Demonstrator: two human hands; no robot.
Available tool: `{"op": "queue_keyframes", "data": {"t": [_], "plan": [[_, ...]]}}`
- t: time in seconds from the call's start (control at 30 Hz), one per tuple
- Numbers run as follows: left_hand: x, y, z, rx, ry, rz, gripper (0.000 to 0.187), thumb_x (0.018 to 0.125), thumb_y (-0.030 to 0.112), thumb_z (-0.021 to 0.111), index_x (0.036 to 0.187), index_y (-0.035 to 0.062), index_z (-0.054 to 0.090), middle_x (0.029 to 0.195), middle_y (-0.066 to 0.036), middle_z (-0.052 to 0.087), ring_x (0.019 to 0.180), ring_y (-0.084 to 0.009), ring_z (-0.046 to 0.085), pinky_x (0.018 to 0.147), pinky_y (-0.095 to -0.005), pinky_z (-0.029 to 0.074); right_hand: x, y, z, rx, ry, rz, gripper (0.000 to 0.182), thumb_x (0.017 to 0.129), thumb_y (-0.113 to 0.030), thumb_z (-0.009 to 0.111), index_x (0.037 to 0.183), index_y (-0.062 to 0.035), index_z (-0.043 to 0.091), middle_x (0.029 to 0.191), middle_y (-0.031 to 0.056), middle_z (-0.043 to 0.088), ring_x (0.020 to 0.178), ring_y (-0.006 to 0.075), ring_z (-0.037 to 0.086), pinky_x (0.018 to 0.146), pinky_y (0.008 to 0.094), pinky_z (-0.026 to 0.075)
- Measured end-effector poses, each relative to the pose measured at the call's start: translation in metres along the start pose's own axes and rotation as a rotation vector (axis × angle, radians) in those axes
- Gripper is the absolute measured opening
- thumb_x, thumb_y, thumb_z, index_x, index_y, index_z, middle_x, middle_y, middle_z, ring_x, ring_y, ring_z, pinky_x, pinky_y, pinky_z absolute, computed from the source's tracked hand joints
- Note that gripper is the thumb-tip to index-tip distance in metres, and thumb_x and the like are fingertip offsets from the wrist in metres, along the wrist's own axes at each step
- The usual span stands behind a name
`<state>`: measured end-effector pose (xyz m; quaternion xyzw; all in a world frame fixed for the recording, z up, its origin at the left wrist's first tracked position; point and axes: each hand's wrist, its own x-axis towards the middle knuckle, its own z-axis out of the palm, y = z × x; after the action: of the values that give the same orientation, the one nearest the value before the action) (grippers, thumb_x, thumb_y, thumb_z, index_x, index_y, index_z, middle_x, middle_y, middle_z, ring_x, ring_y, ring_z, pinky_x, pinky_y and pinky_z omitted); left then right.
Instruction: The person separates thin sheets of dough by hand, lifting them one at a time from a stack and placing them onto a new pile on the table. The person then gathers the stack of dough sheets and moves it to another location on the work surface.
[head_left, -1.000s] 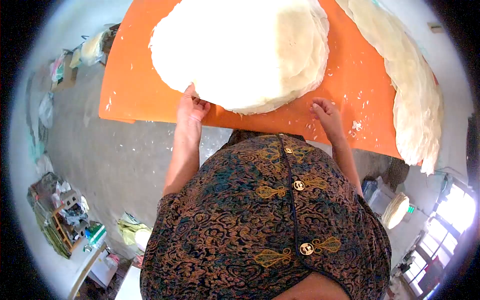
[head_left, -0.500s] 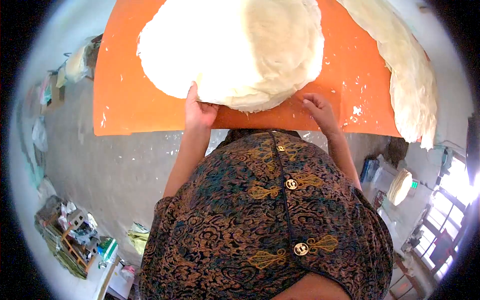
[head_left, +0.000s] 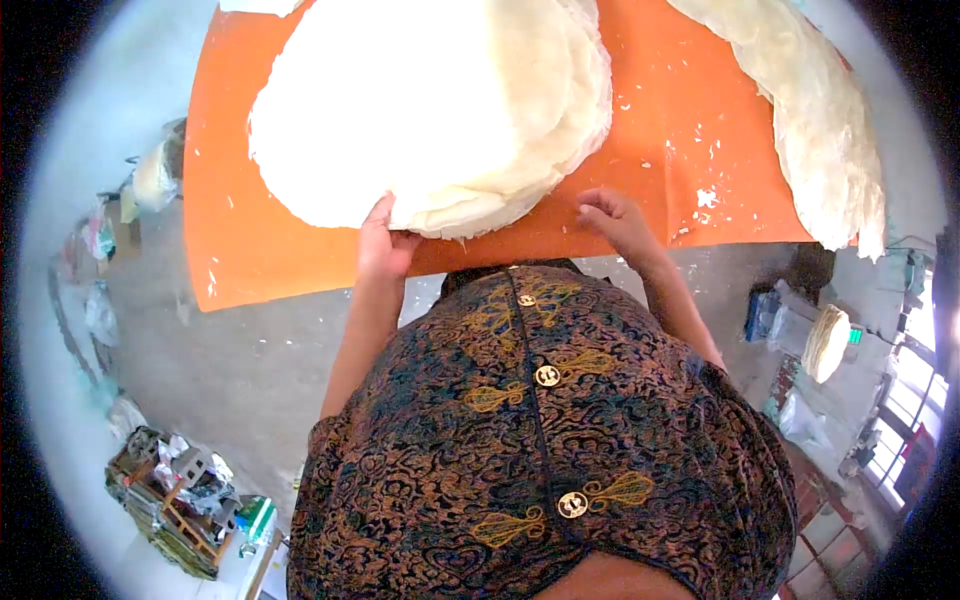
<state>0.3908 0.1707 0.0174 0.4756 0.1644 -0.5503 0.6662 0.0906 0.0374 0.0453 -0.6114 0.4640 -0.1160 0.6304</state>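
A thick stack of thin, round, pale sheets (head_left: 540, 130) lies on the orange table surface (head_left: 660, 130) before me. The upper left of the stack is washed out by bright light, and its layered, uneven edges show at the right and front. My left hand (head_left: 385, 245) grips the front edge of the sheets, thumb on top and fingers underneath, partly hidden. To the right, my right hand (head_left: 622, 228) hovers close over the orange surface near the table's front edge. It is apart from the stack, its fingers loosely bent with the thumb separate and nothing visible between them.
Another heap of pale sheets (head_left: 825, 130) drapes over the table's right side. White flakes (head_left: 707, 198) dot the orange surface. A round pale stack (head_left: 826, 343) stands lower right, near a window (head_left: 905, 410). Cluttered goods (head_left: 180, 490) sit at lower left beyond the grey floor (head_left: 240, 370).
The view has shifted and turned slightly, so the stack and both hands appear further left. My left hand keeps its grip on the sheets' edge; the right hand stays beside the stack.
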Motion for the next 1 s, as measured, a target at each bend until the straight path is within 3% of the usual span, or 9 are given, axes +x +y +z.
{"op": "queue_keyframes", "data": {"t": [0.1,0.27,0.37,0.57,0.67,0.7,0.77,0.87,1.0], "plan": [[-0.003,0.013,0.004,0.248,0.014,0.101,0.033,0.084,0.025,0.052,0.110,0.0048,0.050,0.109,-0.009,0.055,0.099,-0.0251,0.052,0.083,-0.0423,0.043,0.002,-0.003,0.000,0.097,-0.119,0.040,0.026,0.084,-0.019,0.054,0.102,0.0001,0.054,0.087,0.0036,0.059,0.080,0.0115,0.058,0.069,0.0244,0.046],[-0.023,0.035,0.043,0.065,0.063,0.081,0.027,0.085,0.015,0.048,0.108,0.0004,0.049,0.108,-0.012,0.055,0.098,-0.0258,0.053,0.082,-0.0423,0.045,0.018,0.014,-0.004,0.013,-0.324,0.064,0.025,0.085,-0.021,0.053,0.101,-0.0016,0.054,0.088,0.0045,0.060,0.079,0.0119,0.059,0.068,0.0241,0.046],[-0.035,0.054,0.069,-0.030,0.070,0.089,0.025,0.085,0.010,0.047,0.106,-0.0027,0.048,0.107,-0.015,0.055,0.095,-0.0267,0.055,0.080,-0.0408,0.048,0.025,-0.002,-0.002,0.075,-0.473,0.234,0.025,0.086,-0.022,0.051,0.102,-0.0023,0.054,0.089,0.0056,0.060,0.080,0.0130,0.059,0.068,0.0248,0.046],[-0.070,0.099,0.142,0.001,0.049,0.217,0.029,0.085,0.008,0.046,0.113,0.0005,0.045,0.111,-0.015,0.054,0.100,-0.0278,0.054,0.083,-0.0432,0.048,0.070,-0.006,0.020,0.395,-0.436,0.322,0.028,0.092,-0.023,0.041,0.110,-0.0036,0.050,0.099,0.0082,0.060,0.084,0.0174,0.060,0.074,0.0300,0.048],[-0.089,0.100,0.181,-0.002,0.001,0.337,0.026,0.086,0.007,0.043,0.110,-0.0032,0.043,0.106,-0.015,0.055,0.095,-0.0269,0.057,0.080,-0.0394,0.050,0.106,-0.034,0.034,0.891,-0.488,0.320,0.034,0.093,-0.027,0.034,0.114,-0.0045,0.047,0.108,0.0100,0.057,0.092,0.0185,0.058,0.080,0.0329,0.048],[-0.093,0.096,0.187,-0.004,-0.007,0.322,0.026,0.087,0.007,0.043,0.110,-0.0032,0.043,0.106,-0.015,0.055,0.095,-0.0262,0.057,0.080,-0.0388,0.050,0.116,-0.059,0.037,0.922,-0.429,0.299,0.042,0.093,-0.033,0.032,0.122,-0.0045,0.042,0.120,0.0119,0.050,0.108,0.0202,0.049,0.090,0.0351,0.040],[-0.104,0.091,0.196,-0.010,-0.022,0.299,0.026,0.087,0.008,0.043,0.110,-0.0030,0.044,0.106,-0.014,0.056,0.095,-0.0249,0.057,0.079,-0.0375,0.050,0.134,-0.086,0.042,0.983,-0.374,0.240,0.042,0.093,-0.033,0.032,0.121,-0.0045,0.043,0.119,0.0120,0.050,0.108,0.0206,0.049,0.090,0.0353,0.040],[-0.109,0.072,0.190,0.074,0.047,0.249,0.027,0.089,0.012,0.043,0.110,-0.0033,0.046,0.104,-0.013,0.057,0.093,-0.0233,0.058,0.078,-0.0344,0.050,0.154,-0.080,0.045,0.952,-0.285,0.230,0.042,0.092,-0.033,0.032,0.121,-0.0045,0.043,0.119,0.0122,0.051,0.108,0.0211,0.049,0.090,0.0357,0.040],[-0.107,0.046,0.139,0.245,0.036,0.040,0.033,0.089,0.023,0.044,0.110,-0.0016,0.047,0.107,-0.012,0.057,0.092,-0.0234,0.058,0.073,-0.0354,0.052,0.163,0.015,0.036,0.639,-0.121,0.358,0.042,0.092,-0.034,0.033,0.120,-0.0045,0.044,0.118,0.0124,0.051,0.108,0.0218,0.049,0.091,0.0363,0.040]]}}
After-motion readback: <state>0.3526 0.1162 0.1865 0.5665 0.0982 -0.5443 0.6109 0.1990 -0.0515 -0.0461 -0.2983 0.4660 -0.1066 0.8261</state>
